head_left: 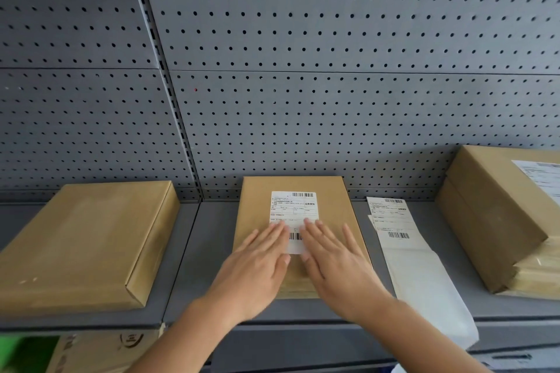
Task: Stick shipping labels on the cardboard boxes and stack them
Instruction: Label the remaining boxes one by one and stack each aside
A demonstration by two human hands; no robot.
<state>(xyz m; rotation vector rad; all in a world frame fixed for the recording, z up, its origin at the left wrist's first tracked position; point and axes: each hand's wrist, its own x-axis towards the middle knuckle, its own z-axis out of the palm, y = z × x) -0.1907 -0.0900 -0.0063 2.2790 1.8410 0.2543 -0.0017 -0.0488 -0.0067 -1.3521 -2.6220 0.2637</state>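
Note:
A flat cardboard box [333,194] lies in the middle of the grey shelf [209,236]. A white shipping label [293,205] with barcodes sits on its top. My left hand [257,263] and my right hand [333,257] lie flat on the box with straight fingers, pressing the label's lower half from either side. To the left is a plain box [88,239] with no label showing. At the right a stack of boxes [491,215] carries a label [542,175] on top.
Loose label sheets [391,215] and white backing paper [424,275] lie on the shelf between the middle box and the right stack, overhanging the front edge. A grey pegboard wall [303,70] rises behind. Below the shelf at left stands a printed carton [100,351].

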